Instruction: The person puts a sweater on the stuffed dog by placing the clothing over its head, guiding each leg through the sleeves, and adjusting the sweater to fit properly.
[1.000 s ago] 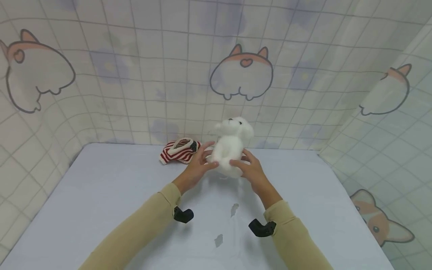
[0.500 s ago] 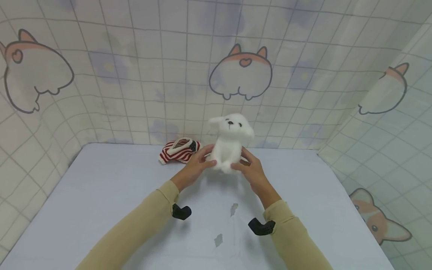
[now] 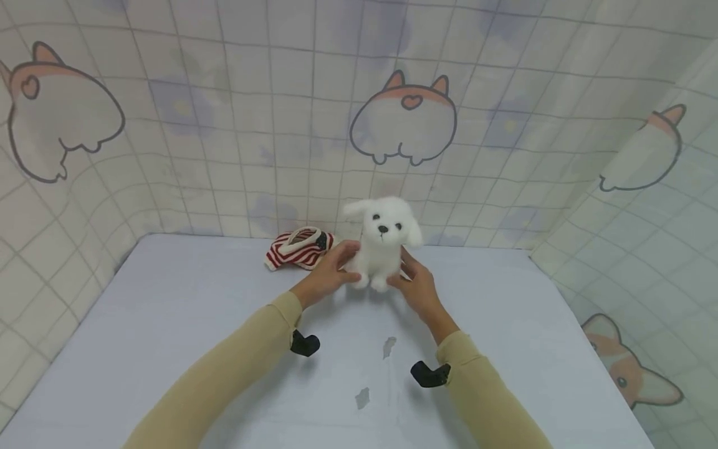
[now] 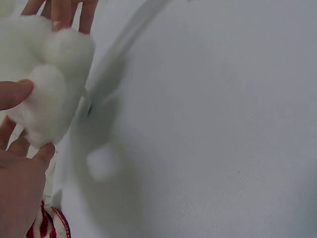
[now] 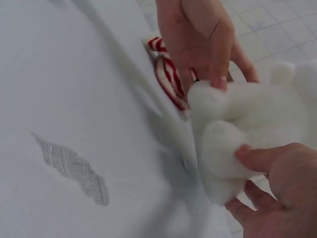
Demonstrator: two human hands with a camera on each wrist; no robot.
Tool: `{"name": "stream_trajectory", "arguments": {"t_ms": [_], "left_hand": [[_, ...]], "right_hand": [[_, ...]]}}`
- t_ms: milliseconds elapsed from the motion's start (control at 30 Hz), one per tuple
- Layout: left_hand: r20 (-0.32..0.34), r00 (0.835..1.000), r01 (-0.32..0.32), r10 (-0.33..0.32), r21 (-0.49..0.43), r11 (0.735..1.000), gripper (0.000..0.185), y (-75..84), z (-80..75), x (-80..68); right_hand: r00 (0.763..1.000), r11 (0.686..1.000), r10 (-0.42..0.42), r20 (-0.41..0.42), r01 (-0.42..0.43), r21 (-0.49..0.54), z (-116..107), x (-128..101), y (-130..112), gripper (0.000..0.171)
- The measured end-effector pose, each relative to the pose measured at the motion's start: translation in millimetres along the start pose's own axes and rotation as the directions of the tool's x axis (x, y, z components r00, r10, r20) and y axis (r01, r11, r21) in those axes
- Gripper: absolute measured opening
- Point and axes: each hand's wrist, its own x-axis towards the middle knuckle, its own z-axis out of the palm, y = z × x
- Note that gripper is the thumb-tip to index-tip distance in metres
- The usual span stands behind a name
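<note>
A white plush dog (image 3: 382, 242) stands upright on the pale table (image 3: 168, 324), facing me, near the back wall. My left hand (image 3: 331, 271) grips its left flank and my right hand (image 3: 412, 280) grips its right flank, both low on the body. In the left wrist view the left thumb (image 4: 15, 94) presses the fluffy plush dog (image 4: 47, 89). From the right wrist camera, the right thumb (image 5: 265, 158) presses into a leg of the plush dog (image 5: 247, 129), with the left hand (image 5: 198, 34) behind it.
A red-and-white striped garment (image 3: 297, 248) lies crumpled just left of the toy, against the wall; it also shows as striped garment (image 5: 168, 74). Two grey marks (image 3: 389, 346) spot the table between my forearms. Tiled curtain walls close off the back and right.
The plush dog turned from showing its back to facing me and came down a little onto the table. Both hands stayed on its sides.
</note>
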Motion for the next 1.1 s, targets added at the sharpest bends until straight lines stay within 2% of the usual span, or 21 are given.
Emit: {"name": "stream_trajectory", "arguments": {"t_ms": [133, 233, 533, 667, 1100], "left_hand": [[0.025, 1.0, 0.001, -0.002, 0.043, 0.999, 0.052, -14.2, -1.2, 2.6], [0.011, 0.999, 0.032, -0.033, 0.084, 0.996, 0.048, -20.5, -0.5, 2.3], [-0.124, 0.989, 0.107, -0.084, 0.187, 0.977, 0.063, -25.1, 9.5, 5.5], [-0.133, 0.988, 0.107, -0.076, 0.243, 0.964, 0.064, -27.3, 10.9, 9.0], [-0.157, 0.986, 0.109, -0.06, 0.326, 0.939, 0.062, -26.6, 14.7, 28.7]], "right_hand": [[0.999, 0.995, -0.044, -0.008, 0.043, -0.095, 5, 1, 13, 0.07], [0.998, 0.989, -0.061, -0.008, 0.06, -0.134, 8, -2, 17, 0.066], [0.997, 0.982, -0.026, -0.076, 0.011, -0.191, 11, -5, 16, 0.055], [0.994, 0.977, -0.019, -0.104, -0.004, -0.214, 12, -2, 17, 0.052], [0.988, 0.972, 0.002, -0.153, -0.038, -0.232, 11, 18, 24, 0.05]]}}
